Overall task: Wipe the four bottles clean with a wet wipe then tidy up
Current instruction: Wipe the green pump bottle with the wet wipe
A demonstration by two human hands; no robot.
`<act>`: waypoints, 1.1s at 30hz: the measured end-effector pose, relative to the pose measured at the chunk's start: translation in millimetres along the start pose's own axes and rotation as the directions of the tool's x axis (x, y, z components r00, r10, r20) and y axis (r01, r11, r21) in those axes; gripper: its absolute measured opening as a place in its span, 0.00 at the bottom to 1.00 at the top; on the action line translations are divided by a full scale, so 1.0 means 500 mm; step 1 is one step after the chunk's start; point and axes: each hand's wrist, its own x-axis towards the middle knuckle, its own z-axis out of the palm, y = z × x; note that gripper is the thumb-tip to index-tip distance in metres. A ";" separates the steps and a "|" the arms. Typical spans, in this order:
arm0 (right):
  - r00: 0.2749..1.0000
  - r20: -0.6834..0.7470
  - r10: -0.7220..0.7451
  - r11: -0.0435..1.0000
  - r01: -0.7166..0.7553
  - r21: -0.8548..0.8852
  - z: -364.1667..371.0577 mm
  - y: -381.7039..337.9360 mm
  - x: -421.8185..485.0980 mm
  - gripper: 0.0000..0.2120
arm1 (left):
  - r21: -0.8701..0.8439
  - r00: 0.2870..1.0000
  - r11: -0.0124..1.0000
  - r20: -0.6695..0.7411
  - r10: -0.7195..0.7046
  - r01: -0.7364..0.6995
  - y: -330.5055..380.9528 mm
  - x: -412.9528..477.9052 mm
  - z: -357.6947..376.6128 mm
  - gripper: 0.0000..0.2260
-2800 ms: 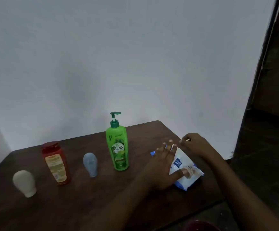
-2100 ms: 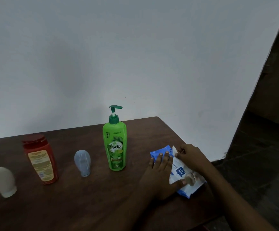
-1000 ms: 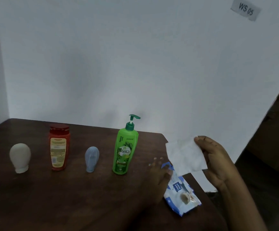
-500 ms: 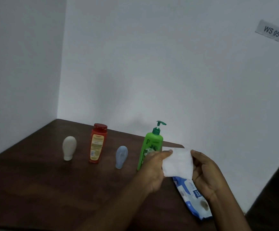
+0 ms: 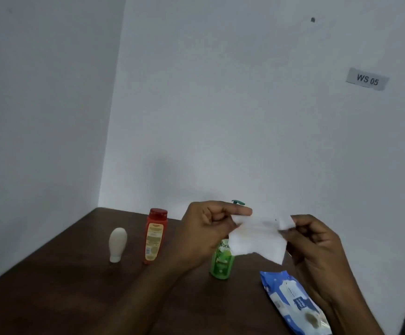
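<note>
Both hands hold a white wet wipe spread in the air above the table. My left hand pinches its left corner, my right hand its right corner. Behind the wipe stands a green pump bottle, mostly hidden by my left hand and the wipe. A red bottle and a cream upside-down bottle stand further left. The small blue-grey bottle is hidden behind my left hand. A blue and white wipes pack lies flat at the right.
The dark wooden table sits in a corner of white walls. Its right edge runs just past the wipes pack. A "WS 05" label is stuck on the wall.
A wipe was pulled out of the pack with my right hand, then my left hand took its other corner. Both hands have risen and spread the wipe wider; the view has swung right.
</note>
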 end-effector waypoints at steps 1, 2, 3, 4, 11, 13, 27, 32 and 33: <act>1.000 0.019 -0.018 1.000 0.018 -0.001 0.003 -0.002 0.000 0.18 | 0.005 0.999 0.999 0.024 0.032 -0.032 0.007 -0.002 -0.008 0.10; 0.999 0.034 -0.019 1.000 0.019 0.002 0.008 0.000 0.000 0.20 | 0.014 0.998 0.999 0.032 0.048 -0.048 0.013 -0.004 -0.012 0.11; 0.999 0.046 -0.012 1.000 0.012 -0.003 0.011 0.006 0.002 0.20 | 0.030 0.998 0.998 0.028 0.056 -0.057 0.009 -0.004 -0.017 0.12; 0.998 0.054 -0.014 1.000 0.015 -0.027 0.013 0.011 0.003 0.20 | 0.026 0.999 0.998 0.016 0.051 -0.051 0.008 -0.006 -0.020 0.12; 0.982 0.121 -0.148 0.955 0.173 -0.241 0.004 0.028 0.001 0.25 | 0.002 0.997 0.999 0.070 -0.035 0.035 0.016 -0.030 -0.036 0.15; 0.973 0.140 -0.181 0.944 0.212 -0.253 0.000 0.031 -0.005 0.27 | -0.056 0.996 0.996 0.068 -0.061 0.065 0.015 -0.036 -0.035 0.20; 0.738 0.300 0.604 0.356 -0.586 0.728 0.060 0.211 -0.133 0.38 | 0.652 0.918 0.754 0.344 -0.197 -0.082 -0.083 -0.018 -0.038 0.15; 0.765 0.317 0.560 0.514 -0.621 0.592 0.061 0.235 -0.137 0.26 | 0.626 0.890 0.776 0.309 -0.336 0.076 -0.137 -0.007 -0.062 0.16; 0.777 0.261 0.572 0.576 -0.608 0.547 0.055 0.247 -0.131 0.20 | 0.601 0.887 0.792 0.303 -0.347 0.105 -0.148 -0.002 -0.065 0.17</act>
